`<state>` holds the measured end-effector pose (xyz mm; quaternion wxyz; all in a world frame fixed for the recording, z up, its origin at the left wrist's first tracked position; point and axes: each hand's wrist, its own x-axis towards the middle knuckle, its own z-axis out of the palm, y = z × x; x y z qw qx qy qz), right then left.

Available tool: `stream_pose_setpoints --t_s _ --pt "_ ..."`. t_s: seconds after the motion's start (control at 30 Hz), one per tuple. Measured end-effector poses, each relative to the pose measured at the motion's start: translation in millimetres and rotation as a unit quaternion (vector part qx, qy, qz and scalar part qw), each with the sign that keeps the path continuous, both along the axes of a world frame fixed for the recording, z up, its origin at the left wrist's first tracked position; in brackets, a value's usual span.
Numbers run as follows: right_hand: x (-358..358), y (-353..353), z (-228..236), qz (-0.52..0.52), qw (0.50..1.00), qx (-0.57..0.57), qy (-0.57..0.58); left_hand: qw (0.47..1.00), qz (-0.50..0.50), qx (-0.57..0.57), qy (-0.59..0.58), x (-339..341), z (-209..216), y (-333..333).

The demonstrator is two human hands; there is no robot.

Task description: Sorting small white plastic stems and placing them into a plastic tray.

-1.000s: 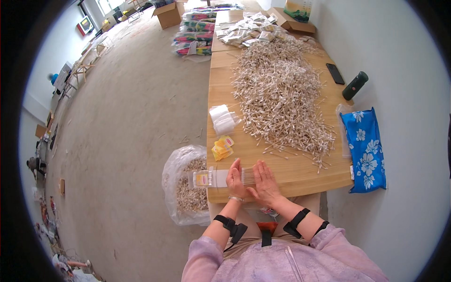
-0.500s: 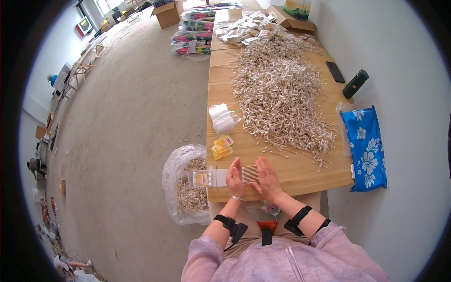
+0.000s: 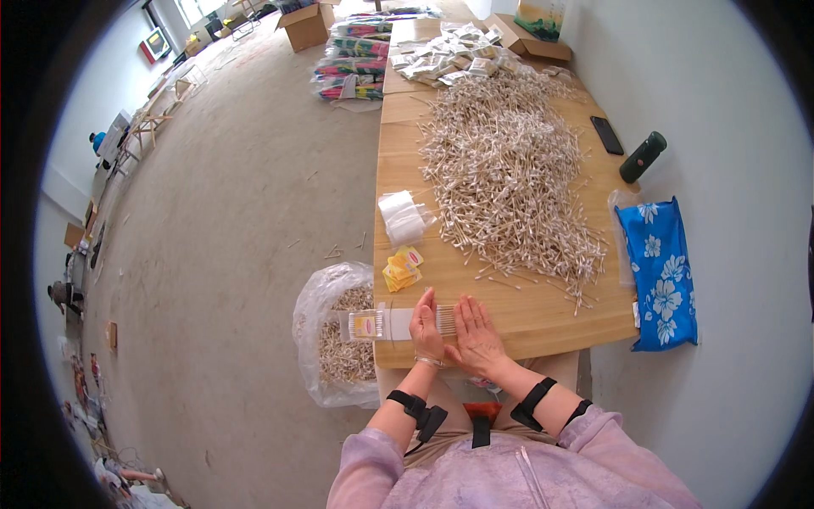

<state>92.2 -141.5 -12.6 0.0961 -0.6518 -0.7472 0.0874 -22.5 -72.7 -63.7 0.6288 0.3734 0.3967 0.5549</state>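
A row of cotton swabs (image 3: 446, 320) lies side by side near the table's front edge, between my two hands. My left hand (image 3: 426, 327) stands on its edge at the row's left side, fingers straight, thumb up. Flat over the right part of the row rests my right hand (image 3: 476, 336), its fingers stretched out; the swabs beneath it are hidden. Left of my left hand a white flat strip (image 3: 402, 323) leads to a clear packet of swabs with a yellow card (image 3: 365, 325), which juts past the table's left edge.
A large heap of loose swabs (image 3: 509, 161) covers the table's middle. Yellow cards (image 3: 402, 270) and clear bags (image 3: 402, 217) lie at left. A phone (image 3: 606, 135), dark bottle (image 3: 643, 157) and blue flowered pack (image 3: 660, 273) line the right. A plastic sack of swabs (image 3: 318, 373) stands below left.
My right hand has turned flatter and shifted slightly left and down, covering more of the swab row. My left hand has stayed nearly in place.
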Motion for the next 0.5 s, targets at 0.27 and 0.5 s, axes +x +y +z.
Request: stream_pose_setpoints --t_s 0.27,0.5 --pt "-4.9 1.4 0.2 -0.012 1.000 -0.025 0.013 1.000 0.000 0.015 0.022 -3.1 -1.2 -0.4" --pt "-1.7 1.5 2.5 -0.013 1.000 -0.028 -0.005 0.999 0.000 0.012 0.044 5.4 21.4 -3.3"
